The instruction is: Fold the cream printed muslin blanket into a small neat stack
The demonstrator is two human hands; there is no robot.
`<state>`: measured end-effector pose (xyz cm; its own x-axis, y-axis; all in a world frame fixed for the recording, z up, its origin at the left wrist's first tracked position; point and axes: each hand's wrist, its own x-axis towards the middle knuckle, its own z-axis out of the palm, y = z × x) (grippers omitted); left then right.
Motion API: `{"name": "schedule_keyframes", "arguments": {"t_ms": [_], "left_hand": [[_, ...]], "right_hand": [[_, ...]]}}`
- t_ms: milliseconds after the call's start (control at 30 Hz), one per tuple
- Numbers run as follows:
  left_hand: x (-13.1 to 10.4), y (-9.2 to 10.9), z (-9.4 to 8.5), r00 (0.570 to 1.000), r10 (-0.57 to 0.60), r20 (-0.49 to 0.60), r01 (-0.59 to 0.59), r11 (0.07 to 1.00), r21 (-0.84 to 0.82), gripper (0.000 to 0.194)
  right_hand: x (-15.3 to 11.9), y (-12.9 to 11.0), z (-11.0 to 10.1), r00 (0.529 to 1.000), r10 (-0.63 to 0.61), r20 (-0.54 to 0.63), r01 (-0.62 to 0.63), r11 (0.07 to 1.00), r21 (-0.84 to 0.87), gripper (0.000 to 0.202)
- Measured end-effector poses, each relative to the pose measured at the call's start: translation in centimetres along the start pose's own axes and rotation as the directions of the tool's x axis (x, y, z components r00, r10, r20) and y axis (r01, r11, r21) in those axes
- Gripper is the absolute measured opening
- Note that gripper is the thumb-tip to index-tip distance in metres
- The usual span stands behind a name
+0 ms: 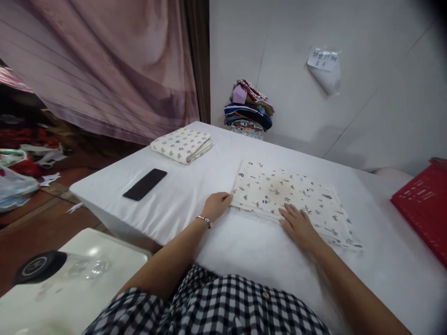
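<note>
A folded white cloth (279, 190) with small grey plant prints lies flat on the white-covered table in front of me. My left hand (216, 207), a bracelet on its wrist, pinches the cloth's near left corner. On the cloth's near edge rests my right hand (298, 228), palm down with fingers stretched out. Farther left on the table sits another folded cloth (181, 144), cream with a mushroom-like print, stacked in several layers. A black phone (145, 184) lies between that cloth and the table's left edge.
The white table (223, 153) stands against a wall, with a pile of folded clothes (247, 109) behind it. A red plastic basket (422, 200) is at the right. At lower left, a clear bottle with a black lid (40, 267) lies on a white stool (115, 279). A pink curtain (139, 60) hangs behind.
</note>
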<state>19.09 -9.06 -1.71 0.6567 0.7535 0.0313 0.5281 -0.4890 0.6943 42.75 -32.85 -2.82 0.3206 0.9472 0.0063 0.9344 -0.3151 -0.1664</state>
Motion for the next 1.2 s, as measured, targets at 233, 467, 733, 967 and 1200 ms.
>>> {"name": "schedule_keyframes", "arguments": {"t_ms": [233, 467, 733, 967, 1200], "left_hand": [[0.4, -0.3, 0.6, 0.998, -0.034, -0.044, 0.028, 0.992, -0.124, 0.030], [0.6, -0.9, 1.2, 0.999, 0.017, -0.041, -0.024, 0.985, -0.170, 0.034], [0.5, -0.7, 1.0, 0.981, 0.143, -0.128, -0.136, 0.989, 0.064, 0.023], [2.1, -0.4, -0.1, 0.985, 0.144, -0.095, -0.121, 0.969, 0.214, 0.023], [9.3, 0.5, -1.1, 0.996, 0.087, -0.013, -0.081, 0.965, 0.250, 0.029]], "right_hand": [[2.6, -3.8, -0.4, 0.998, -0.037, -0.054, 0.050, 0.965, 0.256, 0.049], [8.1, -10.5, 0.1, 0.975, -0.208, -0.080, 0.223, 0.920, 0.322, 0.050], [10.7, -13.4, 2.0, 0.981, -0.192, 0.039, 0.178, 0.956, 0.232, 0.051], [10.1, -13.6, 1.7, 0.978, -0.199, 0.065, 0.186, 0.969, 0.166, 0.050], [10.0, -14.0, 1.9, 0.977, -0.208, 0.041, 0.203, 0.974, 0.099, 0.049]]}}
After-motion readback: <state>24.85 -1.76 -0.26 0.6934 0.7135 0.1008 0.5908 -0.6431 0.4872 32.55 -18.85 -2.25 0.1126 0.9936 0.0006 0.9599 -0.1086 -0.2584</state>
